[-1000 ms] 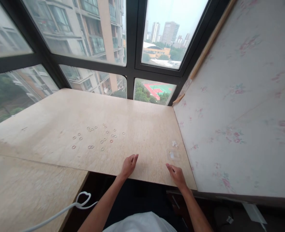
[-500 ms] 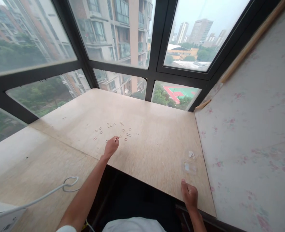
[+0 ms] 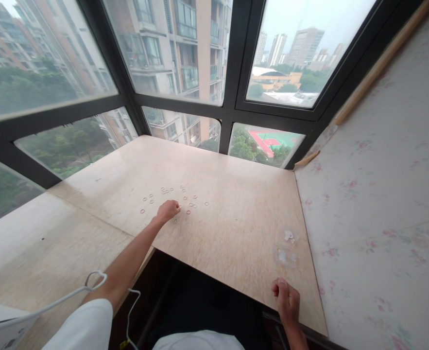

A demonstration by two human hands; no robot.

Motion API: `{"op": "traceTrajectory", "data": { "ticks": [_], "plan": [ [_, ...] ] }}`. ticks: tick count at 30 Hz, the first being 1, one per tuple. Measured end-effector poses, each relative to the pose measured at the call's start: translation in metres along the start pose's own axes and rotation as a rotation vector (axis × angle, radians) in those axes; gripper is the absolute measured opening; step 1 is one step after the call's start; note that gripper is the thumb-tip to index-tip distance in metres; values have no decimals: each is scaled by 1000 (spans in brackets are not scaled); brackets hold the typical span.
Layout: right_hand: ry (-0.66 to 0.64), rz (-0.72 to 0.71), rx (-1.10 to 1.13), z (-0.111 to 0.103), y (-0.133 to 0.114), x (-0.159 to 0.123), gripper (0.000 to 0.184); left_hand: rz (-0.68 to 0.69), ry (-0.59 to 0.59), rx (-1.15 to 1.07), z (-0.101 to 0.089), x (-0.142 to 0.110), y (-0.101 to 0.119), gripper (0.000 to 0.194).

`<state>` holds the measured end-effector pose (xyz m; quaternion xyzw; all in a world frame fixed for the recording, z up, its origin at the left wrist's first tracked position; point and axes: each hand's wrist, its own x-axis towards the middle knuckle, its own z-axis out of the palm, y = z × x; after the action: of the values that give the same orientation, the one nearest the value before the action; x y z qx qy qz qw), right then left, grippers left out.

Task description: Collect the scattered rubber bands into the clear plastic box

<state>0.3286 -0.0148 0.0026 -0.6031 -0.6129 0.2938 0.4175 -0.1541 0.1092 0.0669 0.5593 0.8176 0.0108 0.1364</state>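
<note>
Several small rubber bands lie scattered on the light wooden desk near its middle. My left hand reaches out to them, fingers curled down in a pinch onto the bands at the near edge of the scatter; what it holds is hidden. My right hand rests at the desk's front edge, fingers curled into a loose fist. Just beyond it lies a small clear plastic box with a clear lid or bag behind it.
A flowered wall panel closes the right side. Black-framed windows stand behind the desk. A second desk slab lies at left with a white cable looped on it. A dark gap opens below the desk front.
My left hand went from the desk's front edge forward to the rubber bands and now presses down among them. My right hand drew back to the edge and closed. The camera turned left.
</note>
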Motion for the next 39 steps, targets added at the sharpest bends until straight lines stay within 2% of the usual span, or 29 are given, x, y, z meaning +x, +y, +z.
{"op": "traceTrajectory", "data": {
  "ticks": [12, 19, 24, 27, 31, 36, 39],
  "plan": [
    [-13, -33, -135, -1, -3, 4, 55, 188, -105, 125, -14, 9, 4, 22],
    [-12, -61, -165, 0, -3, 5, 54, 226, -144, 165, -18, 15, 9, 16],
    [3, -80, -203, 3, -3, 5, 55, 283, -121, 116, -23, 13, 26, 17],
    [19, -97, -245, 4, -6, 7, 56, 361, -78, 39, -24, 4, 59, 19],
    [33, -122, -274, 6, -10, 9, 56, 525, -79, -64, -18, -19, 130, 20],
    [40, -127, -276, 7, -11, 9, 54, 804, -120, -327, 7, -63, 229, 20],
    [38, -126, -271, 7, -11, 9, 53, 914, -155, -390, 24, -85, 276, 22]
  ]
}}
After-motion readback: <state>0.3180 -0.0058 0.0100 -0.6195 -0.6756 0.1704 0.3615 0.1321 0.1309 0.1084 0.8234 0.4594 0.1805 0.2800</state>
